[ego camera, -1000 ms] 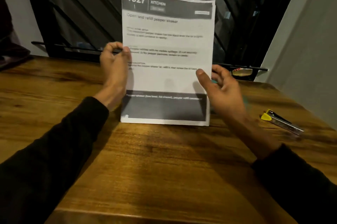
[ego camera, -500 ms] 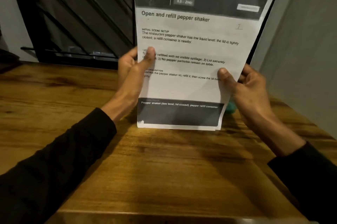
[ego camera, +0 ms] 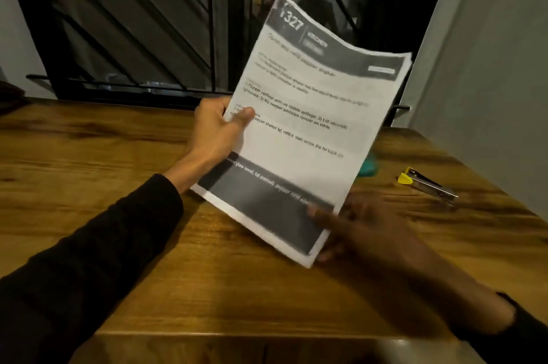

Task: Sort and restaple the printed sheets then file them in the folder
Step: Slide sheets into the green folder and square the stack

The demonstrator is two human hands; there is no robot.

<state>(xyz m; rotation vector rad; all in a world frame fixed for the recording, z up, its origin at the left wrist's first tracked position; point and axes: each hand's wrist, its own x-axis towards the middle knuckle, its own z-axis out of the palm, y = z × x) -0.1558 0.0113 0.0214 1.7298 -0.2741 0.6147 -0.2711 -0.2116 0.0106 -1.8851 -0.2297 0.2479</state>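
You hold the printed sheets (ego camera: 299, 126) tilted above the table (ego camera: 118, 185), left hand (ego camera: 218, 129) pinching their side, right hand (ego camera: 358, 230) pinching the bottom corner, so I think stapling comes next: reach for the stapler (ego camera: 427, 184) nearby.

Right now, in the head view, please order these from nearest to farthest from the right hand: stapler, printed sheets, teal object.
1. printed sheets: held at their lower corner by the right hand.
2. teal object: behind the sheets' right edge.
3. stapler: farther right on the table.
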